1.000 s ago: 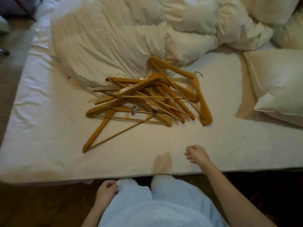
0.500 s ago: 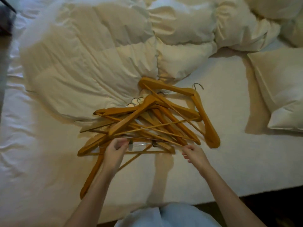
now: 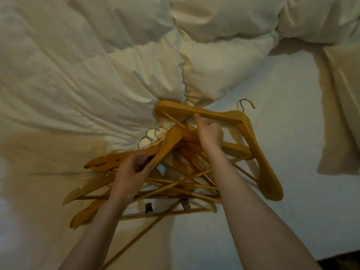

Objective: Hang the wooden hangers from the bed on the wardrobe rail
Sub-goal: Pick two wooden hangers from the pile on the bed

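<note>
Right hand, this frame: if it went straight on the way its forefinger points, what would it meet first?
Most likely the broad wooden hanger at the pile's far edge: the right hand aims a forefinger at that hanger's near arm, tip almost on it. Depth is unclear; they may already touch.

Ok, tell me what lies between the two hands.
Head view: crossed arms of the piled wooden hangers fill the stretch between the left hand and the right hand; the left hand grips one of them.

Both forearms reach forward; the left hand (image 3: 130, 169) grips a wooden hanger (image 3: 169, 140), the right hand (image 3: 210, 134) extends its index finger, other fingers bent.
</note>
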